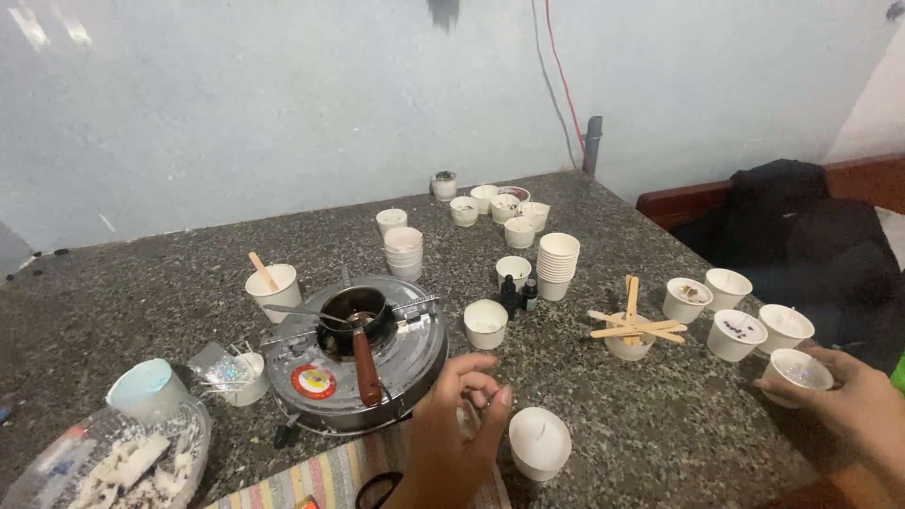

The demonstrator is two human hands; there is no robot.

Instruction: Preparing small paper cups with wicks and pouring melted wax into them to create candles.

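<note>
right fingers around upright cup

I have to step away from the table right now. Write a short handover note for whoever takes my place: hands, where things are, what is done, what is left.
Left hand: raised over the near edge, fingertips pinched together; whether they grip anything is too small to tell. It is beside a filled white cup.
Right hand: holding a cup with glittery bits at the right edge.
Pot with dark contents and a wooden handle sits on the round burner.
Done: many cups across the table look filled; three on the right carry toppings.
Left: two stacks of empty cups are unfilled; one cup has sticks across its rim.
</note>
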